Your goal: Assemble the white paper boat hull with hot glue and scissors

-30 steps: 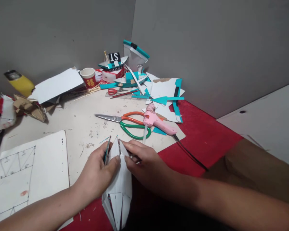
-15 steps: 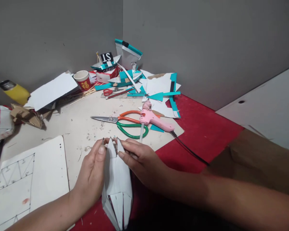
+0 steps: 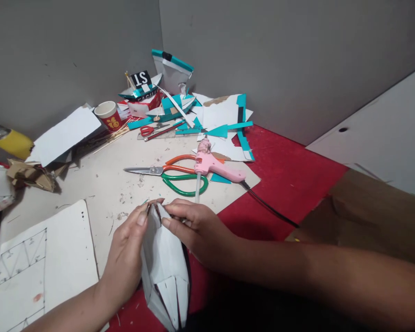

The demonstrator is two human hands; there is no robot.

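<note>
Between my two hands is a long white cardboard piece [image 3: 165, 253], folded like a boat hull, with slit, pointed flaps at both ends. My left hand [image 3: 128, 246] grips its far left edge, thumb on the outer side. On the opposite edge, my right hand [image 3: 195, 228] pinches the far end with thumb and forefinger. The far flaps lean together under my fingers. At the near end, dark gaps show between the flaps. Just beyond my hands lie large scissors [image 3: 143, 171] with orange and green handles, partly under a pink glue gun [image 3: 217, 167].
A white sheet with drawn lines [image 3: 67, 258] lies at the left. Farther back are crumpled brown cardboard [image 3: 31, 174], a yellow bottle [image 3: 15, 145], a red paper cup [image 3: 109, 117], small red scissors [image 3: 146, 131], model boats [image 3: 171, 110] and teal-white scraps. The glue gun's black cord [image 3: 269, 208] runs right.
The far flaps of the white cardboard piece have been drawn closer together, narrowing the gaps between them. Both hands have come nearer each other. The whole view has shifted slightly.
</note>
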